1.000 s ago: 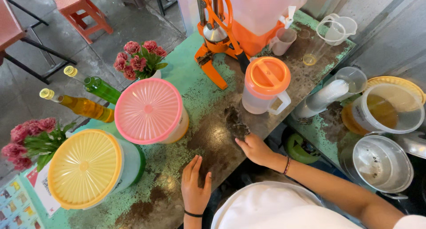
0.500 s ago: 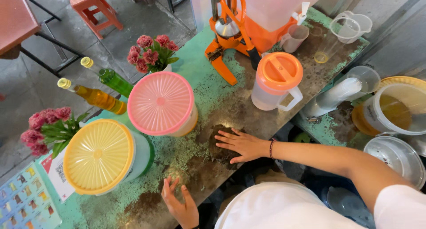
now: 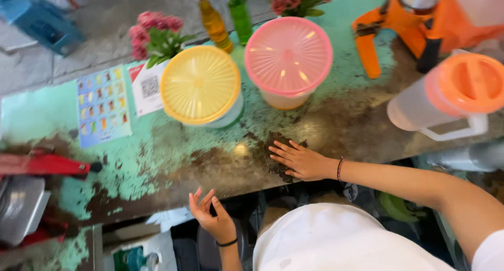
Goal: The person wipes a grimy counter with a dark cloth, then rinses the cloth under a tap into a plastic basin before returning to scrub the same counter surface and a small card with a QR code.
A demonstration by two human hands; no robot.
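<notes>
My right hand (image 3: 302, 161) lies flat, fingers spread, on a dark rag (image 3: 275, 147) on the worn green counter (image 3: 157, 150). A dark bracelet is on that wrist. My left hand (image 3: 212, 218) is open with fingers apart, holding nothing, just below the counter's front edge. Right behind the rag stand a container with a yellow lid (image 3: 199, 84) and a container with a pink lid (image 3: 289, 56).
A pitcher with an orange lid (image 3: 451, 98) and an orange press (image 3: 378, 35) stand at the right. Two bottles (image 3: 212, 19) and pink flowers (image 3: 157, 35) line the far edge. A picture card (image 3: 102, 105) lies at left, near a red-handled tool (image 3: 42, 166).
The view has swung left along the counter. My right hand stays pressed on the rag. My left hand has left the counter top and now hangs below its edge.
</notes>
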